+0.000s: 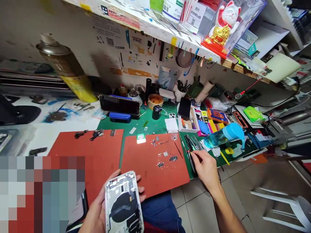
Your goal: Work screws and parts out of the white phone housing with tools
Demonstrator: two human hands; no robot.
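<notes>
My left hand [98, 207] holds an opened white phone housing [123, 204] with its inside facing up, low in the view above my lap. My right hand [206, 168] reaches to the right edge of the green mat [145, 124], fingertips touching a bunch of thin tools [191, 145] such as tweezers and screwdrivers. Whether its fingers grip one of them is unclear. Between the hands lies a red work mat [150, 168] carrying several small screws and metal parts [167, 157].
A second red mat [97, 152] on the left carries dark flex parts. A phone [119, 105] stands on a blue stand at the back. A blue bottle [224, 136] lies on its side right of the tools. A spray can [65, 68], parts trays and shelves surround the bench.
</notes>
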